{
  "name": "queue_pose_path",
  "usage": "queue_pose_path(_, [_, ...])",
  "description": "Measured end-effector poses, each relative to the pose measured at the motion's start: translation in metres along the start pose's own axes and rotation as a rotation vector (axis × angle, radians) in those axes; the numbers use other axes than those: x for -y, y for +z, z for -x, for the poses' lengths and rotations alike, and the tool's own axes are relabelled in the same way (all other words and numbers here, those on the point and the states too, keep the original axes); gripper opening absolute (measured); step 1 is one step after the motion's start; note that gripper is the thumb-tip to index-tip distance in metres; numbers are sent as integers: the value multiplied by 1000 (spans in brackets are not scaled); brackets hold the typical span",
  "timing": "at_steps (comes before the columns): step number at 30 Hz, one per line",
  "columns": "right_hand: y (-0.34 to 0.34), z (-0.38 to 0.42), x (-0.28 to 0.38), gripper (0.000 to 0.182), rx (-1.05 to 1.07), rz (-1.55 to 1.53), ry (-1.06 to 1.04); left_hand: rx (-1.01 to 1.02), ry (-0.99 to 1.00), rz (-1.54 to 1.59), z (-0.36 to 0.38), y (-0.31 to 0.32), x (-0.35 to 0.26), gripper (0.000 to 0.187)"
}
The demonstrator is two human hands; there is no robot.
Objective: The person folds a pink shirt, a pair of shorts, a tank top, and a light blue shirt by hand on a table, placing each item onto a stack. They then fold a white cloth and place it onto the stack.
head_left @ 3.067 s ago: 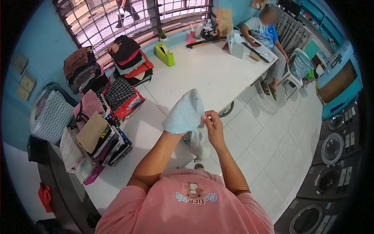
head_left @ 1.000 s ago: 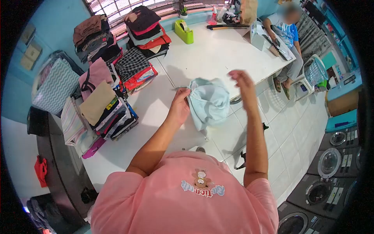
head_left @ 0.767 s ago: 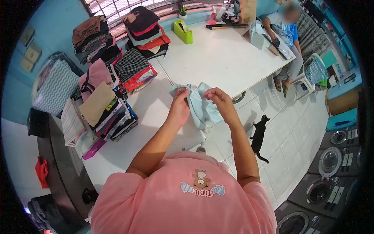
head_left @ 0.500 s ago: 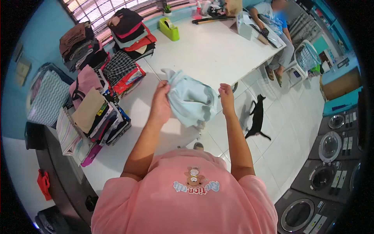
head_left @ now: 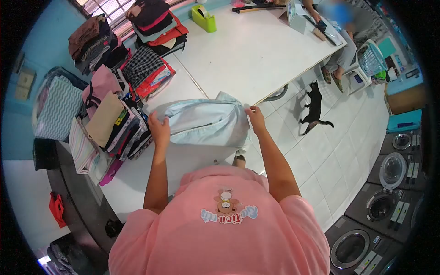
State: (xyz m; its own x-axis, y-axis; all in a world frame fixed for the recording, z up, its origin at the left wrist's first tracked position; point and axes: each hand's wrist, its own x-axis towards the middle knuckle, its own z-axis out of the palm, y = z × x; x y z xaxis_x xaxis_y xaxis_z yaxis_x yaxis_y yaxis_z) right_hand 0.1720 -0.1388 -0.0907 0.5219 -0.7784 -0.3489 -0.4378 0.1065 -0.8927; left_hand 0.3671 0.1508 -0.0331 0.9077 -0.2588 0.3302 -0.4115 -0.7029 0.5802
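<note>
A pale blue garment [head_left: 201,123] is stretched wide between my two hands, above the near part of the white table [head_left: 243,55]. My left hand [head_left: 159,129] grips its left end, close to the stacks of folded clothes [head_left: 117,121]. My right hand [head_left: 255,118] pinches its right end, near the table's edge. The cloth sags a little in the middle and hides the table surface under it.
More folded piles [head_left: 156,25] line the table's far left by the window. A green tape dispenser [head_left: 204,17] stands farther back. A seated person [head_left: 337,32] is at the far end beside a white basket [head_left: 370,59]. A black cat [head_left: 314,103] walks on the tiled floor. Washing machines [head_left: 389,183] stand at right.
My hands have drawn apart, left hand moving left and down, so the bunched garment is now spread wide. The cat has walked away toward the seated person.
</note>
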Motion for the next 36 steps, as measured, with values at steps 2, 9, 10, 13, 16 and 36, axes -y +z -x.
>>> queue_pose_path(2, [6, 3, 12, 46, -61, 182, -33, 22, 106, -8, 9, -13, -31, 44])
queue_pose_path(9, [30, -16, 20, 37, -47, 362, 25, 532, 149, 480, 29, 20, -84, 31])
queue_pose_path(10, [33, -18, 19, 34, -63, 343, 0, 678, 136, 506, 32, 22, -95, 29])
queue_pose_path(13, [34, -8, 37, 27, -60, 161, -67, 850, 136, 553, 37, 44, -104, 28])
queue_pose_path(16, [37, 13, 75, 21, 88, -188, -122, 848, 11, 633, 36, 61, -105, 32])
queue_pose_path(36, [105, 122, 215, 13, 674, 82, -888, -170, -288, 1495, 34, -55, -130, 27])
